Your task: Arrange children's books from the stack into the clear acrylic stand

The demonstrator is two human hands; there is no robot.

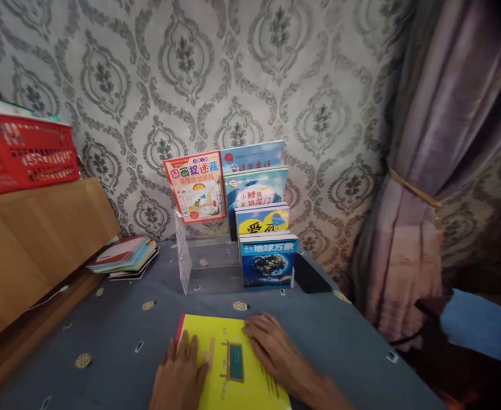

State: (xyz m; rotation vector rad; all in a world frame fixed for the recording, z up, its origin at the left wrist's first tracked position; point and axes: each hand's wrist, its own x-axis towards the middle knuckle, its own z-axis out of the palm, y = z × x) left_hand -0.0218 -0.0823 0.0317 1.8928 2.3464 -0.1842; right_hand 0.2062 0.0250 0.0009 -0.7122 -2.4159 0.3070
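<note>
A yellow book (216, 393) with a red spine lies flat at the near edge of the cloth-covered table, a green board pictured on its cover. My left hand (179, 370) rests palm down on the book's left side, fingers spread. Across its upper right edge lies my right hand (278, 350), fingers stretched out and close together. Beyond both hands stands a clear tiered rack (184, 256). Its right side carries several upright books, the front one a blue earth book (269, 265). A red-bordered picture book (199, 188) stands at the rack's back left.
Several thin books (124, 256) are stacked flat at the left, beside a wooden cabinet (49, 233) bearing a red basket (23, 151). A dark flat object (312, 274) lies right of the rack. Patterned wallpaper is behind, and a tied curtain (412, 239) hangs at the right.
</note>
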